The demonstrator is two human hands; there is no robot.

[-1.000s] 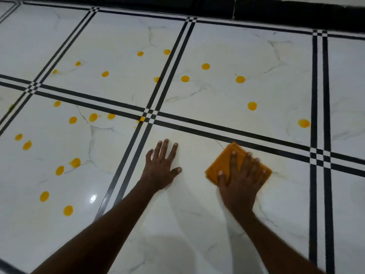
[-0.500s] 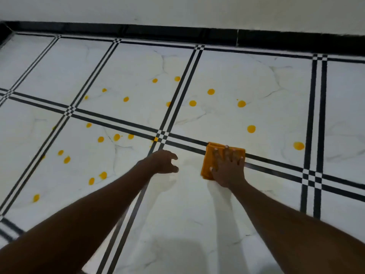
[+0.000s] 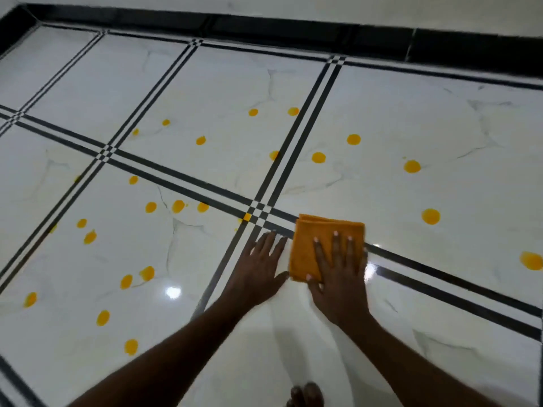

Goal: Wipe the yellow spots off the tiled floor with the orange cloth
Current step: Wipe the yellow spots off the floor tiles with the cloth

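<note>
A folded orange cloth (image 3: 311, 242) lies flat on the white tiled floor (image 3: 426, 289), across a black grout band near a tile crossing. My right hand (image 3: 338, 277) presses down on the cloth with spread fingers. Just left of it my left hand (image 3: 258, 268) rests flat on the tile, palm down, holding nothing. Several yellow spots dot the tiles: one (image 3: 430, 216) to the right of the cloth, one (image 3: 531, 260) at the right edge, others (image 3: 318, 157) beyond it, and many (image 3: 147, 273) on the left tiles.
Black double lines (image 3: 188, 186) divide the glossy tiles. A black skirting (image 3: 293, 27) runs along the wall at the far side. Toes of a foot (image 3: 305, 396) show at the bottom edge. A light glare (image 3: 172, 292) shines on the left tile.
The view has shifted and drawn closer. My left hand has gone from lifted and curled to flat on the tile beside the cloth. The cloth stays under my right hand.
</note>
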